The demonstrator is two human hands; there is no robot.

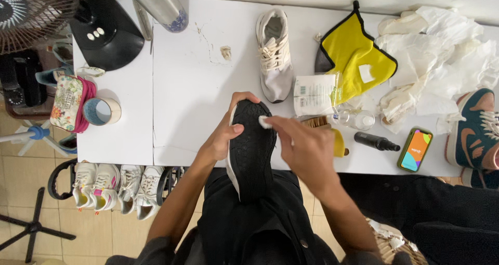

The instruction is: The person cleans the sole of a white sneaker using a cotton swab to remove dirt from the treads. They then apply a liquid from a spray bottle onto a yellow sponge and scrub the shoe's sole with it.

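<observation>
My left hand (224, 134) grips a shoe (251, 150) turned sole-up, its black sole facing me, held over my lap at the table's front edge. My right hand (301, 145) pinches a small white wipe (265, 122) and presses it on the sole near the toe. A matching white and grey shoe (274, 54) lies upright on the white table (192, 83) just beyond.
A yellow cloth (356, 54), a wipes packet (313, 94), crumpled white paper (442, 46), a clear bottle (356, 119), a black spray bottle (377, 141), a phone (415, 149) and a teal-and-brown sneaker (475, 130) lie right. A fan base (104, 31), a pouch (70, 102) and tape roll (101, 111) sit left. Shoes (117, 187) stand on the floor.
</observation>
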